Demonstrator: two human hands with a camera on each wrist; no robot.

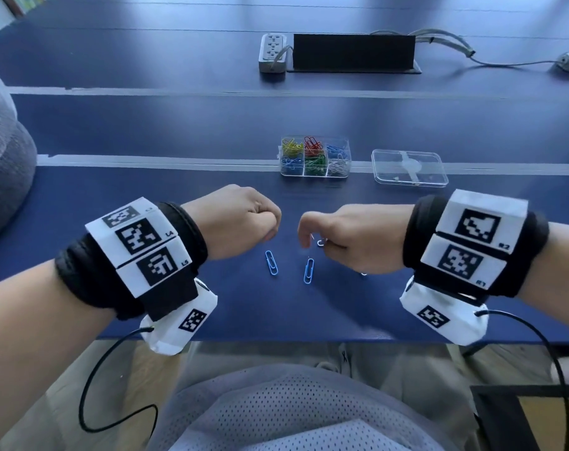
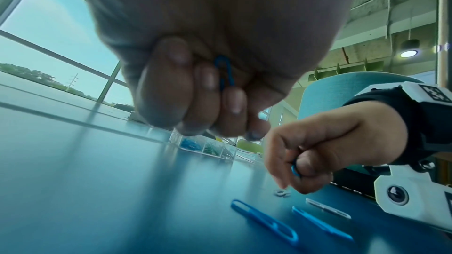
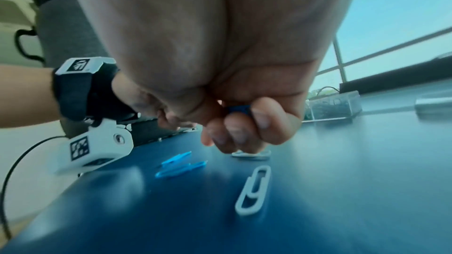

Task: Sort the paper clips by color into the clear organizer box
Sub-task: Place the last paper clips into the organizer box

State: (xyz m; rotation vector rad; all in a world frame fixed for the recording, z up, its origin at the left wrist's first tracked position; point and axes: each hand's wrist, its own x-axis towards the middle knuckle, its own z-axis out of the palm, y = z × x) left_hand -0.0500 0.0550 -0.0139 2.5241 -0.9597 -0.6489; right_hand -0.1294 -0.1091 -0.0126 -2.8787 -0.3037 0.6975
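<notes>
My left hand (image 1: 266,226) is a closed fist above the blue table, and the left wrist view shows a blue paper clip (image 2: 225,73) held inside its curled fingers. My right hand (image 1: 313,243) hovers just to the right, fingers curled round another blue clip (image 3: 238,108). Two blue clips (image 1: 271,262) (image 1: 308,271) lie flat below and between the hands. A white clip (image 3: 252,154) lies under the right fingertips and a second white clip (image 3: 254,192) nearer the wrist. The clear organizer box (image 1: 315,170) stands beyond the hands, its compartments holding yellow, red, blue, green and white clips.
The box's clear lid (image 1: 410,167) lies to the right of the box. A power strip (image 1: 272,53) and a black cable flap (image 1: 353,53) sit at the far side. The table's front edge (image 1: 276,336) is close under my wrists.
</notes>
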